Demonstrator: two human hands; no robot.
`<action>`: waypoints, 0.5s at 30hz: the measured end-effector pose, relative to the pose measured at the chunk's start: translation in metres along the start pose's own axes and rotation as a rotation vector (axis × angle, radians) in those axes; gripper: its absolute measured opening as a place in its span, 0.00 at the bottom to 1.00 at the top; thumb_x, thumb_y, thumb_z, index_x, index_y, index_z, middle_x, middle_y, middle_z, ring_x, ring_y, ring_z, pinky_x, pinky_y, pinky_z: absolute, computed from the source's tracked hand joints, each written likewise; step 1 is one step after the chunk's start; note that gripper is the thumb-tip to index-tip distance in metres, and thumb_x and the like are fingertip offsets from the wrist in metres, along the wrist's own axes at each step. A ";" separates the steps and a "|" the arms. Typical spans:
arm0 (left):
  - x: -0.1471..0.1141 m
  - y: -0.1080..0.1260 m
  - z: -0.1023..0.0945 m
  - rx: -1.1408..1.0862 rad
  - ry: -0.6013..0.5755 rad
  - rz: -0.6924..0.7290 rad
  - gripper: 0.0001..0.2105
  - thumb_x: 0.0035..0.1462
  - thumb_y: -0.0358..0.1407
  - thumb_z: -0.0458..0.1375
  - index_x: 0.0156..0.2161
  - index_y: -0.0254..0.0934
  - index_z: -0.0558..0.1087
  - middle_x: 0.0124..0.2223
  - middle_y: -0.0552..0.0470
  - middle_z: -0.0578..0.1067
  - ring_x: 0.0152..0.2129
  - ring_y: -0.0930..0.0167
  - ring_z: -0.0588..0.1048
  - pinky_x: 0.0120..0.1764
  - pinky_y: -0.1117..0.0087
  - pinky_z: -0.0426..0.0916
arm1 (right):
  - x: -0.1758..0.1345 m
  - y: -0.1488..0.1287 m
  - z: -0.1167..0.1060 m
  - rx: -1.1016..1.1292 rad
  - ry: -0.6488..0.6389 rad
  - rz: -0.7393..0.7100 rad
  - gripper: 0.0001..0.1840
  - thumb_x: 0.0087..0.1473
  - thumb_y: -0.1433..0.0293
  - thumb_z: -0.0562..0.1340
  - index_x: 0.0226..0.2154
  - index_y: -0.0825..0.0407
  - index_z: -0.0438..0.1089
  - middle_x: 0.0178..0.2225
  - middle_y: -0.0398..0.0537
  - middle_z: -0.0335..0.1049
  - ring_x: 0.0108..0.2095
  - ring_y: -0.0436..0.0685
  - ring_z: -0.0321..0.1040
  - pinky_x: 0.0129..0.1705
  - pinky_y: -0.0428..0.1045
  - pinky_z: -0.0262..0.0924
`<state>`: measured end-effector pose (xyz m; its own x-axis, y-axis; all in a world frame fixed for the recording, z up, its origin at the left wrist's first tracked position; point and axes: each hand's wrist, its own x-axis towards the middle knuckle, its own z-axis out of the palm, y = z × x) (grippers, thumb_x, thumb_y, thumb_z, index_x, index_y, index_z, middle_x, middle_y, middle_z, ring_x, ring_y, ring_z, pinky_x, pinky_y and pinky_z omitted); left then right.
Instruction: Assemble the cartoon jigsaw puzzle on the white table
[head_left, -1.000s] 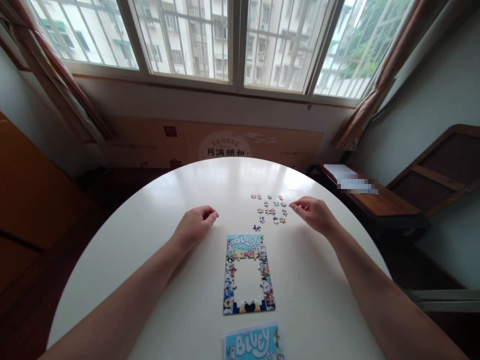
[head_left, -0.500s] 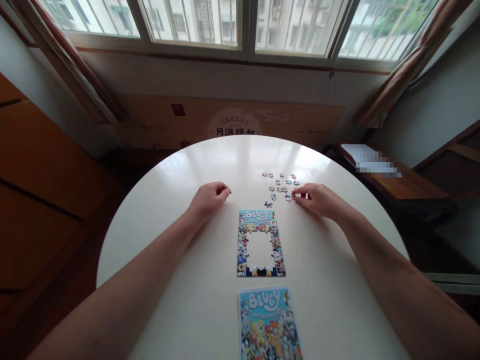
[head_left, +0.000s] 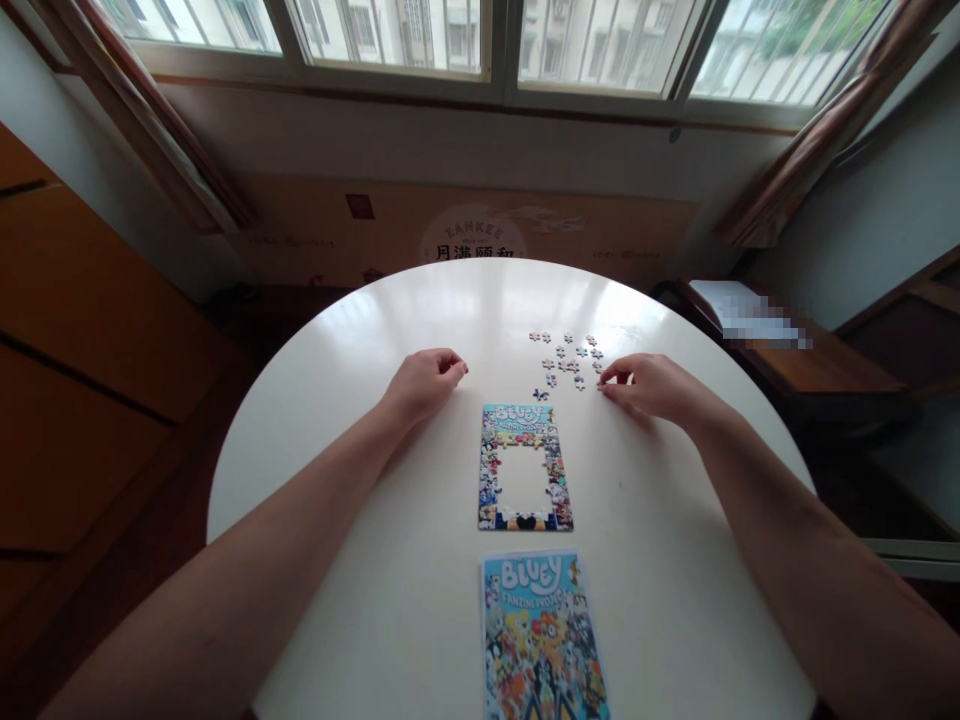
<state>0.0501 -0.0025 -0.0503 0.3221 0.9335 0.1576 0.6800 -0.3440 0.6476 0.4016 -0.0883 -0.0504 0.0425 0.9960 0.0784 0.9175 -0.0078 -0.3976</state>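
My left hand (head_left: pixel 426 384) rests on the white table left of the loose pieces. Its fingers are curled in and the thumb is pressed to them; anything inside is hidden. At the right edge of the scattered jigsaw puzzle pieces (head_left: pixel 568 367), my right hand (head_left: pixel 649 385) pinches a small puzzle piece (head_left: pixel 601 385) between thumb and fingertips, close to the tabletop. Between my forearms lies a partly assembled jigsaw puzzle (head_left: pixel 487 490), its colourful border joined around a bare middle. Nearer to me is a printed picture sheet (head_left: pixel 544 635) with the same "Bluey" design.
The round white table (head_left: pixel 315 590) stands before a low wall panel (head_left: pixel 292 225) under barred windows. A wooden chair (head_left: pixel 817 365) with pixelated white papers (head_left: pixel 739 310) stands at the right, and a wooden cabinet (head_left: pixel 90 350) at the left.
The view has tilted down slightly, so the table sits higher in the picture. My right hand has drawn the puzzle piece a little right, away from the others. My left hand stays curled.
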 end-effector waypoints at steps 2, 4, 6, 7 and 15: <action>0.000 0.001 0.001 -0.002 0.005 -0.006 0.11 0.57 0.40 0.57 0.34 0.37 0.79 0.29 0.50 0.78 0.26 0.68 0.73 0.33 0.67 0.64 | 0.000 0.000 -0.002 0.018 -0.016 0.026 0.08 0.50 0.61 0.67 0.32 0.45 0.81 0.31 0.46 0.77 0.27 0.56 0.70 0.31 0.51 0.60; 0.000 0.002 0.002 -0.013 0.013 -0.005 0.11 0.57 0.39 0.57 0.35 0.36 0.79 0.28 0.50 0.77 0.26 0.69 0.72 0.33 0.68 0.64 | 0.000 0.000 -0.004 0.036 -0.054 0.076 0.07 0.49 0.64 0.67 0.32 0.45 0.81 0.29 0.44 0.77 0.25 0.54 0.69 0.29 0.51 0.59; 0.000 0.002 0.004 -0.031 0.016 -0.008 0.11 0.57 0.39 0.57 0.35 0.35 0.80 0.28 0.50 0.77 0.26 0.69 0.72 0.33 0.68 0.64 | 0.001 0.001 -0.006 0.032 -0.090 0.105 0.06 0.47 0.68 0.67 0.31 0.46 0.81 0.28 0.44 0.76 0.24 0.54 0.68 0.28 0.50 0.59; 0.000 0.002 0.004 -0.040 0.017 -0.008 0.11 0.57 0.39 0.57 0.35 0.35 0.80 0.28 0.50 0.77 0.26 0.69 0.72 0.33 0.69 0.64 | 0.002 0.002 -0.007 0.025 -0.098 0.112 0.06 0.46 0.69 0.68 0.31 0.46 0.81 0.28 0.44 0.76 0.24 0.53 0.68 0.27 0.50 0.59; -0.001 0.004 0.004 -0.070 0.024 -0.003 0.11 0.57 0.38 0.57 0.35 0.34 0.80 0.29 0.49 0.78 0.25 0.70 0.73 0.34 0.69 0.66 | -0.003 0.011 -0.010 0.011 -0.095 0.187 0.09 0.41 0.65 0.72 0.29 0.49 0.80 0.25 0.46 0.77 0.16 0.50 0.62 0.19 0.48 0.54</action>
<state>0.0546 -0.0053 -0.0509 0.3038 0.9369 0.1730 0.6332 -0.3342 0.6981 0.4154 -0.0922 -0.0456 0.1735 0.9813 -0.0837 0.8926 -0.1926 -0.4076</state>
